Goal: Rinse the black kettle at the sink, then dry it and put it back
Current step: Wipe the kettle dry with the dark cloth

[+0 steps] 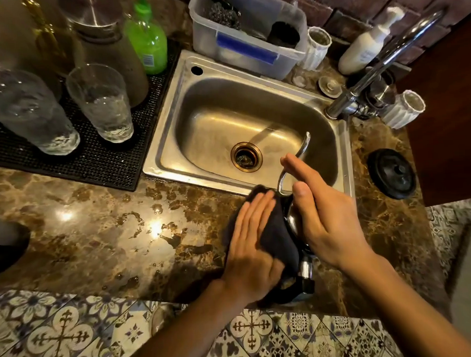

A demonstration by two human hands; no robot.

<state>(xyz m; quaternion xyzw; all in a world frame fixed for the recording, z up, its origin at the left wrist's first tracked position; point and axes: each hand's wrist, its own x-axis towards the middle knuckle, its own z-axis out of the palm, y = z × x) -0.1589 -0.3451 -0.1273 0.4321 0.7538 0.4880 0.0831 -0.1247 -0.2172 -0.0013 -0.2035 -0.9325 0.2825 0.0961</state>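
Note:
The kettle (292,219) is held between my two hands over the counter, just in front of the steel sink (171,119). Its thin curved spout (303,147) reaches out over the basin. My left hand (252,240) lies flat, pressing a dark cloth (277,239) against the kettle's left side. Against the right side, my right hand (326,211) is pressed with its fingers straight. The kettle's handle (305,278) points toward me, and most of the body is hidden by cloth and hands. The black round lid (392,173) lies on the counter to the right of the sink.
The tap (381,58) arches in from the sink's right rear corner. Two glasses (102,103) and a green bottle (146,38) stand on a black mat (50,160) to the left. A plastic tub (249,38), white cups (402,109) and a soap pump (366,43) line the back. The marble counter (95,234) is wet.

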